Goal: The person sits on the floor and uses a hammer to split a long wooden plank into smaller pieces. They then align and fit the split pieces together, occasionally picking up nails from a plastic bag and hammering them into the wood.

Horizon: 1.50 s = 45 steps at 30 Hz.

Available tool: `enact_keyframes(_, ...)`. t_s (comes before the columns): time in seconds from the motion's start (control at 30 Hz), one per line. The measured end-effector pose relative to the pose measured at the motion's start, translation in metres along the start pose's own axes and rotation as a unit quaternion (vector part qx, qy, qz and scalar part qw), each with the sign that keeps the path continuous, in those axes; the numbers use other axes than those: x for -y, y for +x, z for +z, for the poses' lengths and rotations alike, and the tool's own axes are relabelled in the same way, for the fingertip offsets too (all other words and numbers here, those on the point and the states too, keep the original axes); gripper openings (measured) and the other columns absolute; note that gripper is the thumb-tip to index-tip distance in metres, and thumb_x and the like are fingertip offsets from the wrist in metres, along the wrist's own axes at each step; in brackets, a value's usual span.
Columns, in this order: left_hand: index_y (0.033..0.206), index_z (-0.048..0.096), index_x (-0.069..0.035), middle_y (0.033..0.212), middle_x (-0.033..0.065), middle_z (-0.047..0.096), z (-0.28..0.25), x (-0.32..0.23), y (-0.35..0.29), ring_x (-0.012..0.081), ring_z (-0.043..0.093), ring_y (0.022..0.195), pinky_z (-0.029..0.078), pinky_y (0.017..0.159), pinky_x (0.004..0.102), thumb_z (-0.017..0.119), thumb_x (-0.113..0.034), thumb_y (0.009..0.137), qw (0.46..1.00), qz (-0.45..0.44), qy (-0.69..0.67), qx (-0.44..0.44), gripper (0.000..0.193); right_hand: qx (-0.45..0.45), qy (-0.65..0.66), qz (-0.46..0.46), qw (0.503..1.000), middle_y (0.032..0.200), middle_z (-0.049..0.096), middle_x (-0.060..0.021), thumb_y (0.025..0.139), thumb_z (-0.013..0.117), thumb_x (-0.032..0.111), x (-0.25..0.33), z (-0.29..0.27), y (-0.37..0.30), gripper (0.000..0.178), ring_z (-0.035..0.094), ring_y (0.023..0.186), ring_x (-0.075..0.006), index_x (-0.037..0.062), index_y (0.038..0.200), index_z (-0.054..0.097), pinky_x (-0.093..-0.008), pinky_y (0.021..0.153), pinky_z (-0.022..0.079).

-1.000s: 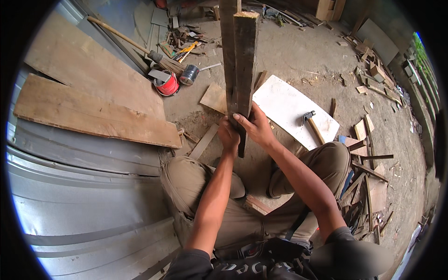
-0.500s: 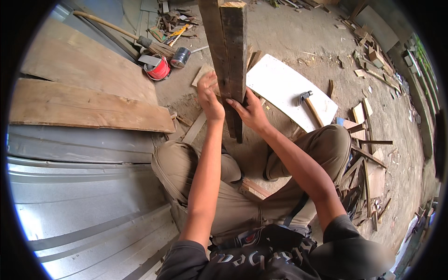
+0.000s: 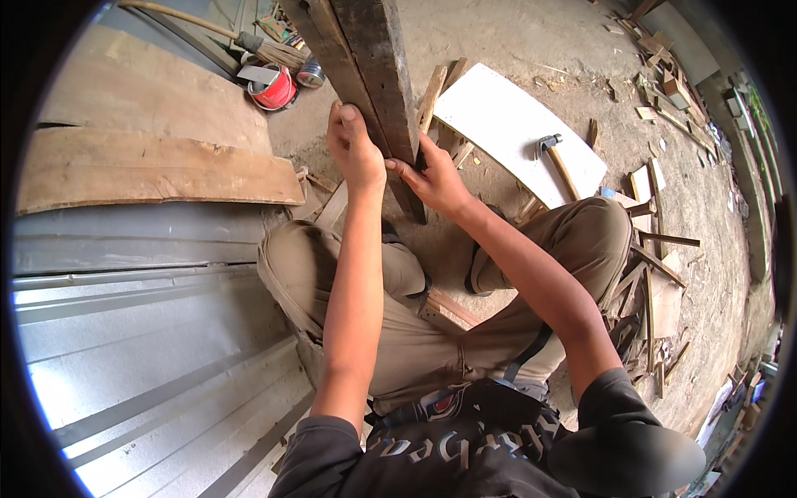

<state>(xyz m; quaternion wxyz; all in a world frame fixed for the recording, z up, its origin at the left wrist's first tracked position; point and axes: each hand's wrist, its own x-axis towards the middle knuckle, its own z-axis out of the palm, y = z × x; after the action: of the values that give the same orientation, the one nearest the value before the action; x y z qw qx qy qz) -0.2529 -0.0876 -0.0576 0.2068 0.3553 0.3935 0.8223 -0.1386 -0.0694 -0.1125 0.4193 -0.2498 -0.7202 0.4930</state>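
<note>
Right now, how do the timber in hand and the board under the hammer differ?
The timber is dark and narrow; the board is white and broad. The left hand and right hand are on the timber, while the hammer rests on the board. Both are longer than wide.

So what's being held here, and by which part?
Dark timber, held near its lower end by the right hand; the left hand is against its left side.
</note>
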Motion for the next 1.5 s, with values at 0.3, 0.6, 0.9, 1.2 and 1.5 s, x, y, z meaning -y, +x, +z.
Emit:
enact_keyframes(0.3, 0.089, 0.049, -0.003, 0.087, 0.0009, 0.054, 0.005, -0.002, -0.001, 0.0097, 0.047, 0.082, 0.040, 0.075, 0.0261, 0.051, -0.048, 0.099, 0.999, 0.015, 0.024, -0.018, 0.046, -0.008, -0.016, -0.005, 1.000, 0.096, 0.068, -0.0248, 0.088, 0.074, 0.023, 0.004, 0.000, -0.004, 0.046, 0.069, 0.089, -0.0369, -0.0014, 0.119, 0.052, -0.0399, 0.072, 0.052)
enact_keyframes(0.6, 0.140, 0.037, 0.005, 0.141, 0.0148, 0.044, -0.029, -0.016, 0.009, 0.0261, 0.043, 0.129, 0.034, 0.108, 0.0417, 0.042, -0.069, 0.093, 0.997, -0.059, 0.038, 0.042, 0.087, 0.053, 0.015, -0.002, 0.998, 0.110, 0.066, -0.0230, 0.088, 0.072, 0.021, 0.008, 0.013, -0.003, 0.050, 0.068, 0.098, -0.0321, 0.0005, 0.128, 0.049, -0.0389, 0.079, 0.053)
enact_keyframes(0.9, 0.100, 0.065, 0.002, 0.097, 0.0029, 0.069, -0.029, -0.045, 0.053, 0.0104, 0.061, 0.087, 0.049, 0.079, 0.0268, 0.087, -0.035, 0.073, 0.969, -0.075, 0.022, 0.233, 0.051, 0.138, -0.068, -0.047, 0.987, 0.106, 0.069, -0.0202, 0.087, 0.071, 0.022, 0.009, -0.018, 0.004, 0.046, 0.068, 0.099, -0.0262, -0.0017, 0.124, 0.055, -0.0371, 0.080, 0.053)
enact_keyframes(1.2, 0.089, 0.072, 0.003, 0.084, 0.0030, 0.072, -0.022, -0.034, 0.035, 0.0077, 0.061, 0.077, 0.050, 0.069, 0.0256, 0.090, -0.026, 0.069, 0.986, -0.052, -0.015, 0.155, 0.040, 0.167, -0.065, 0.021, 0.983, 0.105, 0.069, -0.0204, 0.090, 0.069, 0.016, 0.007, -0.018, 0.001, 0.036, 0.065, 0.104, -0.0379, 0.0016, 0.120, 0.058, -0.0422, 0.083, 0.052)
enact_keyframes(1.5, 0.087, 0.072, 0.003, 0.082, 0.0027, 0.071, -0.035, -0.042, 0.030, 0.0076, 0.060, 0.074, 0.049, 0.068, 0.0249, 0.088, -0.022, 0.071, 0.988, -0.051, -0.024, 0.141, 0.033, 0.198, -0.043, 0.018, 0.979, 0.108, 0.069, -0.0196, 0.091, 0.068, 0.016, 0.014, -0.010, 0.001, 0.036, 0.066, 0.104, -0.0360, 0.0007, 0.122, 0.056, -0.0421, 0.085, 0.051)
